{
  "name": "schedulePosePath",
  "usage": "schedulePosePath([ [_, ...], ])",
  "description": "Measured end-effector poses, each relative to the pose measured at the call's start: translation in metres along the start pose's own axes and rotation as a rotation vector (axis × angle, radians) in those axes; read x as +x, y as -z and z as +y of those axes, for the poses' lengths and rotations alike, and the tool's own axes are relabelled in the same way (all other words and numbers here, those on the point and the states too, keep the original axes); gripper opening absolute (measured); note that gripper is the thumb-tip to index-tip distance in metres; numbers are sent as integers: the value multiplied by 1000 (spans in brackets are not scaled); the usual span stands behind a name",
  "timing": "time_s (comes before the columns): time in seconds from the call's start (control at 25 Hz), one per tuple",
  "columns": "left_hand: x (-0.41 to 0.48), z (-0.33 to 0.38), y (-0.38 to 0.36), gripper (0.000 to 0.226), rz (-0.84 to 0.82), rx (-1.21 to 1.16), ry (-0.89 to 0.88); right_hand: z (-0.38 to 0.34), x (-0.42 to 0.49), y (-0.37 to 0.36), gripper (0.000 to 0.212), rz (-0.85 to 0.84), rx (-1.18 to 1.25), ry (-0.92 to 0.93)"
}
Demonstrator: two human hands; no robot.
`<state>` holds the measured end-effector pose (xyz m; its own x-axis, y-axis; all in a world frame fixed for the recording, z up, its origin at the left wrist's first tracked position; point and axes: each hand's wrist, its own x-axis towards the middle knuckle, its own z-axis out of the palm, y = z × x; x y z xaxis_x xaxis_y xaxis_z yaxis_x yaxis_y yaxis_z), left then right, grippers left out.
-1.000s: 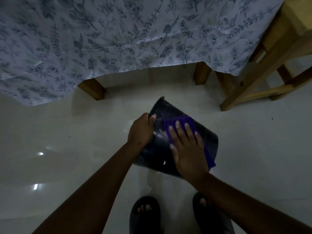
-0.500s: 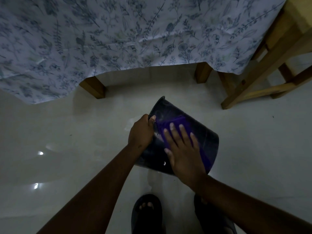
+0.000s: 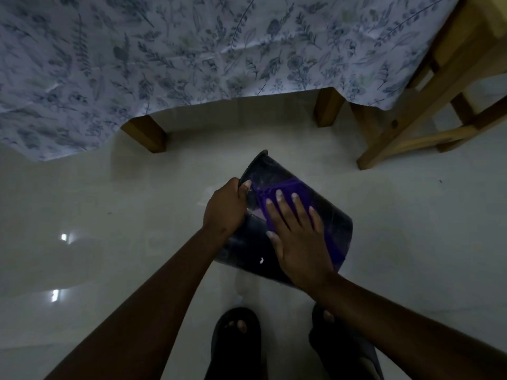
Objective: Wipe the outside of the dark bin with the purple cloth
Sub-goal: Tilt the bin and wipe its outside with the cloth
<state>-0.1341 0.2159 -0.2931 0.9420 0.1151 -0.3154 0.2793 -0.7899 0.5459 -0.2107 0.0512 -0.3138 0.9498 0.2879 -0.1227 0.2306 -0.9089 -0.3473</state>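
Left hand still grips dark bin rim; right hand, fingers spread flat, has slid purple cloth rimward.

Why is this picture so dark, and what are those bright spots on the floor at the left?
Head view: the room is dimly lit, so the dark bin nearly merges with shadow, and only the purple cloth under the right hand stands out. The spots are glare reflected off the glossy floor. The wide-angle lens bends the tablecloth edge. The left hand grips the rim.

Bare forearms, no sleeves, dark open-toed sandals
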Motion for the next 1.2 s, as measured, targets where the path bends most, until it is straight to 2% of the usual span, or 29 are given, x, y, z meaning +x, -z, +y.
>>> schedulePosePath([
  [0.12, 1, 5, 1, 39, 5, -35, -18, 12, 21, 3, 59, 7, 16, -19],
  [0.28, -3, 9, 4, 37, 9, -62, 7, 43, 89, 19, 53, -56, 315, -315],
  [0.32, -4, 7, 4, 37, 11, -64, 15, 44, 85, 18, 54, -54, 312, -325],
  [0.36, -4, 4, 4, 38, 12, -56, 19, 39, 69, 13, 55, -33, 250, -294],
  [0.44, -3, -5, 2, 38, 10, -22, 18, 12, 19, 1, 60, -24, 58, -120],
  [0.52, 0, -6, -1, 38, 4, -11, -6, -6, -12, -7, 63, -34, -22, -19],
  [0.64, 5, 9, 3, 32, -22, -76, -9, 9, 23, 4, 58, 4, 19, -30],
  [0.8, -9, 12, 19, 30, -186, -372, 48, 41, 64, 16, 53, 27, 117, -112],
  [0.88, -36, 3, 16, 31, -196, -355, 33, 52, 84, 20, 50, -17, 221, -142],
  [0.96, -48, -2, 12, 20, -117, -272, 42, 56, 92, 21, 49, -28, 298, -187],
  [1.08, -29, -4, 13, 27, 10, -183, 30, 34, 51, 11, 54, 33, 191, -146],
  [1.2, -11, 3, 15, 29, -24, -243, 60, 2, -2, 2, 62, 1, 12, -30],
])
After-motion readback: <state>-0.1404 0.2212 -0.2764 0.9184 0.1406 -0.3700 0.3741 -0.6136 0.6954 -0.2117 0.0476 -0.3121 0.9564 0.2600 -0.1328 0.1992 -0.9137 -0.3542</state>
